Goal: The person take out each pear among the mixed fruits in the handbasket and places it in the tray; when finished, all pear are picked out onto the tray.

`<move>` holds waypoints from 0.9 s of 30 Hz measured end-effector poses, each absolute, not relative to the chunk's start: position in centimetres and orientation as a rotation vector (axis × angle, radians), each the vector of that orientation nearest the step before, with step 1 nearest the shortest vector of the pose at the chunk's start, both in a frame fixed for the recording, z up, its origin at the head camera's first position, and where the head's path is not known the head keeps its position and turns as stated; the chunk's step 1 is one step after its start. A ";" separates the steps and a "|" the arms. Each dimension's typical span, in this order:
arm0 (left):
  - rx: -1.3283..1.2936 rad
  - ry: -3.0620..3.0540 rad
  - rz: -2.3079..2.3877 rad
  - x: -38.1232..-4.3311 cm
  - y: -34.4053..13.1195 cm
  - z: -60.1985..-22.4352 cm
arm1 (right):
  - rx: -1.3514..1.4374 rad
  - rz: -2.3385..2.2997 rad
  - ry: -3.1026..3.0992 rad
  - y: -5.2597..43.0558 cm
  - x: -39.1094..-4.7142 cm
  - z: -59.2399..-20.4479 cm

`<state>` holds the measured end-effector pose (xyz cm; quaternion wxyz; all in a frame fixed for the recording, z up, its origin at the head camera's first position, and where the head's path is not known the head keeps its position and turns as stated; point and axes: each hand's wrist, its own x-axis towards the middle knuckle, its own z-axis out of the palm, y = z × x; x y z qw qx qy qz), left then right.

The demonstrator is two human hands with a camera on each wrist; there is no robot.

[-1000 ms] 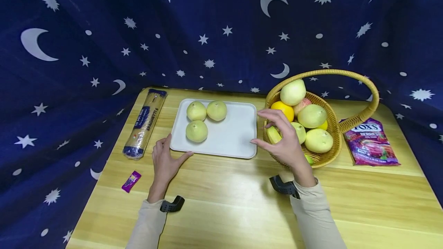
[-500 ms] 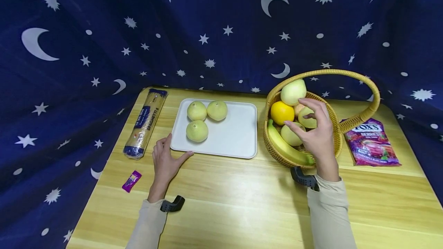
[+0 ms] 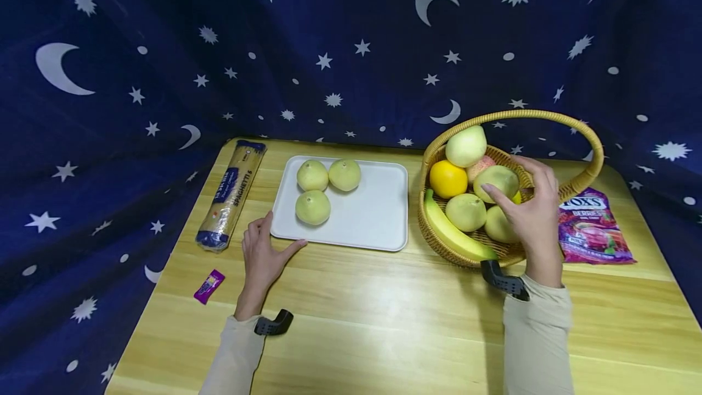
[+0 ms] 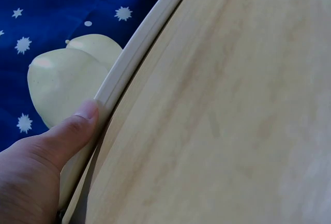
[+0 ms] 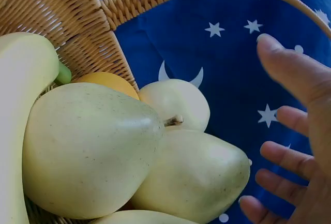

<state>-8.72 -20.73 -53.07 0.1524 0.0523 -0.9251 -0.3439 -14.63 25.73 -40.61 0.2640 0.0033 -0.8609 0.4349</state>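
Note:
My left hand [image 3: 262,258] rests at the near left corner of a white tray [image 3: 373,212]. In the left wrist view its thumb [image 4: 77,128] touches the tray's rim. Three pale green pears [image 3: 312,207] sit at the tray's left end. Over the right side of a wicker basket [image 3: 425,218] is my right hand [image 3: 534,212], thumb and fingers spread apart with nothing between them. Close by its thumb lies a pear [image 3: 496,180]. Other pears [image 5: 93,151], an orange [image 3: 448,179], a banana [image 3: 452,236] and a reddish fruit [image 3: 479,167] fill the basket.
The basket's tall handle [image 3: 595,151] arches up behind the right hand. Right of the basket lies a purple candy bag [image 3: 592,233]. A spaghetti pack [image 3: 231,194] and a small purple wrapped sweet [image 3: 209,286] are on the left. A starry blue cloth [image 3: 329,47] hangs behind the table.
My right hand has moved rightward, from the basket's left edge across the fruit to its right side, uncovering the orange and banana. The left hand and tray stay put.

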 end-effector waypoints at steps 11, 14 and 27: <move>0.164 -2.671 -0.981 -8.8 -20.8 -53.1 | -0.156 1.189 -2.580 27.1 -14.9 -41.4; 0.166 -2.675 -0.977 -8.8 -20.8 -53.1 | -0.167 1.195 -2.629 27.4 -15.0 -41.7; 0.183 -2.684 -0.998 -8.7 -20.8 -53.0 | -0.169 1.355 -2.600 28.1 -15.6 -42.9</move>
